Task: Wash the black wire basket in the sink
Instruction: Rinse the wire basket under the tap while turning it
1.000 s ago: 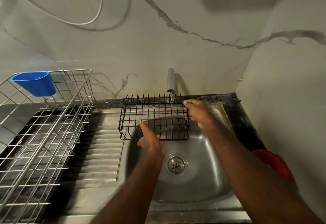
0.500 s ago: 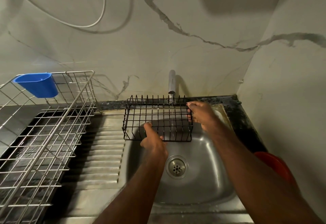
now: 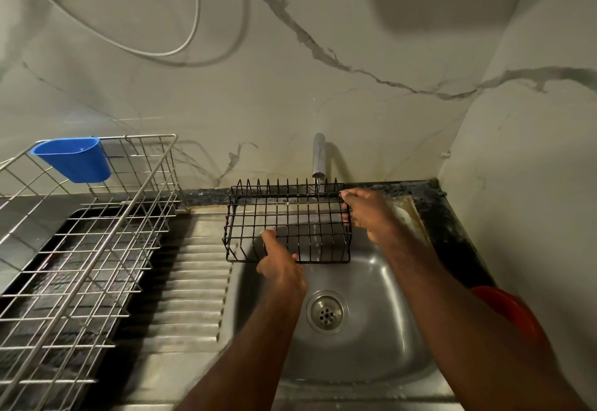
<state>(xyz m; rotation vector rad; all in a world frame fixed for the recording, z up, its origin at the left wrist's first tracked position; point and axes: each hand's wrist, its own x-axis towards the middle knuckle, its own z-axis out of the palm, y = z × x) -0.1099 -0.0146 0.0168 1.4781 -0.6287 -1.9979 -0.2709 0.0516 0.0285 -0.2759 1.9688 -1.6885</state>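
As both hands grip it, black wire basket (image 3: 287, 226) tilted under tap, spiked rim

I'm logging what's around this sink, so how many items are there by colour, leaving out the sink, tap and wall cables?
Black: 2, the black wire basket and the black drip tray
Silver: 1, the steel dish rack
Blue: 1, the blue plastic cup
Red: 1, a red object mostly hidden behind the right arm
Total: 5
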